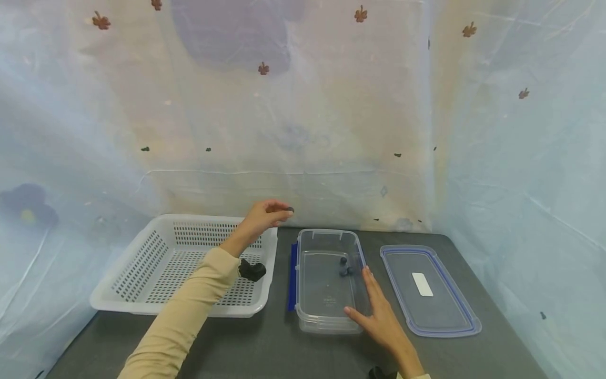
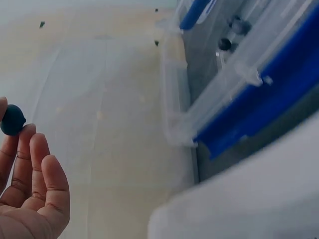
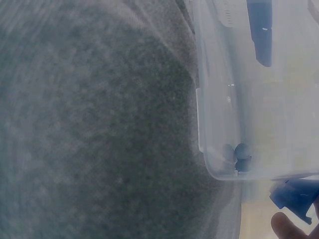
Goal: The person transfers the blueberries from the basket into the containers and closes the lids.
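Observation:
My left hand (image 1: 264,217) is raised behind the gap between the basket and the box. Between thumb and fingertips it pinches a small dark blueberry-like ball (image 2: 13,120), which has a tiny nub on one side. A clear lidless plastic box (image 1: 326,321) with blue side clips stands on the table. Inside, near its right wall, lie a few similar dark balls (image 1: 343,260). With fingers extended and thumb spread, my right hand (image 1: 381,316) rests against the box's right side, thumb near the front corner. Only fingertips (image 3: 289,228) of it show in the right wrist view.
At the left stands a white perforated basket (image 1: 125,307), partly covered by my left forearm. A clear lid (image 1: 452,325) with a blue seal and white label lies flat right of the box. Patterned plastic sheeting (image 1: 326,121) hangs behind and beside the dark table (image 1: 265,350).

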{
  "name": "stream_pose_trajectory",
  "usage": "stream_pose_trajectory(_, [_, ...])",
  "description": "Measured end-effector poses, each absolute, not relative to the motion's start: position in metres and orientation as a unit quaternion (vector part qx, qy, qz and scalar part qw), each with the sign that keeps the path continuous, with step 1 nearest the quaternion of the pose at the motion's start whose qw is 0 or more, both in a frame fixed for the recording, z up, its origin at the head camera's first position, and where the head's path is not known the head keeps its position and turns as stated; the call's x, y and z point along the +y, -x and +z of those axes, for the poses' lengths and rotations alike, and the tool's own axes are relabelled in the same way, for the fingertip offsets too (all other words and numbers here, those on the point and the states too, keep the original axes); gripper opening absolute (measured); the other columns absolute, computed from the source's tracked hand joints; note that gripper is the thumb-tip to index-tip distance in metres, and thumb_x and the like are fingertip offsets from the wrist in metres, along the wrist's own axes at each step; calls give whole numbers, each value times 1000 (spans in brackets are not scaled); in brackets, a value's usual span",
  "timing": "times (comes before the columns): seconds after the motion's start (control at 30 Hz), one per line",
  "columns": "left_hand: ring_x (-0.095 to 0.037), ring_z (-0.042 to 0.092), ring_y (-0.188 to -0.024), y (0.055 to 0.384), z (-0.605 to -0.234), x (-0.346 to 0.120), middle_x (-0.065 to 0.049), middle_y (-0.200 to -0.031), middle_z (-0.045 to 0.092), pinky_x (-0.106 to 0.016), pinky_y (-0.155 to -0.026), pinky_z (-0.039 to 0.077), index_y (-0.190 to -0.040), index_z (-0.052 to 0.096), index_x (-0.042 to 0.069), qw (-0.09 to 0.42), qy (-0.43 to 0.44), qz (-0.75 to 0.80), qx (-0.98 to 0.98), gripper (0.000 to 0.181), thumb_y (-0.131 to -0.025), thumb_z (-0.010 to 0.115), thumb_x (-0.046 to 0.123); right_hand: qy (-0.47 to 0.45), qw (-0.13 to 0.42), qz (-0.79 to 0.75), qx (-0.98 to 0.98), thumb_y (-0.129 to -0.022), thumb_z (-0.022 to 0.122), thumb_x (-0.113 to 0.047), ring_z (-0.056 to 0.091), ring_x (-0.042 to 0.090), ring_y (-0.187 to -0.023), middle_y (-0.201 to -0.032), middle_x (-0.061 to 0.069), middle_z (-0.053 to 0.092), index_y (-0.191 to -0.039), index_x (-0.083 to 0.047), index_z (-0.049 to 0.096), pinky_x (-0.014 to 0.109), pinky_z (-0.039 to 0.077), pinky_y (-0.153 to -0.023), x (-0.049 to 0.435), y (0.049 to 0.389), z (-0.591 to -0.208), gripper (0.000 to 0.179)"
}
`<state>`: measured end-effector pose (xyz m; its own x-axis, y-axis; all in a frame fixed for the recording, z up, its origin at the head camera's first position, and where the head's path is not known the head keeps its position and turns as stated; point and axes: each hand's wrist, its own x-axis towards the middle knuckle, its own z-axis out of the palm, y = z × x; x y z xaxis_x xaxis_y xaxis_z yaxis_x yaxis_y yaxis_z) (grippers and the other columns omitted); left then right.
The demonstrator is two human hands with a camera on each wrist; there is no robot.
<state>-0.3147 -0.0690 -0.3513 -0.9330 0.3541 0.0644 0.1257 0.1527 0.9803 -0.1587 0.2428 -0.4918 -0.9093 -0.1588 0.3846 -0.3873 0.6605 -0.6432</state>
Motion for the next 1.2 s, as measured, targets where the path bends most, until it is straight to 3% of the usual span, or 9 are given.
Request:
stream_pose_trajectory(0.2, [-32,56,-113,317,-350,-46,-12,-121,61,-41,-93,47,-123,60,3,95,-174,632,749,36,-93,68,21,-153,149,389,-896,-82,77,-36,19,39,-142,-160,11,15,-154,-3,20,63,23,-105,243,159,-492,98])
stream_pose_trajectory(0.47, [-35,56,-113,317,-353,-12,-13,-119,61,-47,-95,45,-123,60,1,99,-199,645,731,35,-93,67,17,-155,153,389,-895,-80,79,-34,20,40,-141,-159,13,16,-153,-2,21,62,23,-104,244,160,-492,99])
stream_pose_trajectory(0.7, [-28,61,-104,314,-361,17,-13,-115,63,-49,-93,46,-120,61,0,95,-193,657,722,31,-93,66,13,-151,151,392,-895,-80,79,-35,19,36,-142,-159,10,17,-154,-5,20,62,23,-105,245,160,-493,99])
stream_pose_trajectory(1.07, [-30,62,-100,318,-384,50,-10,-107,65,-37,-83,51,-116,63,0,100,-156,693,697,27,-91,68,11,-151,146,395,-894,-82,77,-36,20,37,-142,-158,17,19,-154,-4,20,61,23,-105,243,160,-493,98])
stream_pose_trajectory(1.2, [-26,63,-94,318,-392,60,-9,-105,65,-35,-82,52,-117,63,0,104,-140,701,691,29,-91,68,11,-152,154,393,-894,-82,77,-36,21,38,-141,-158,17,19,-154,-5,20,62,24,-104,243,160,-493,97])
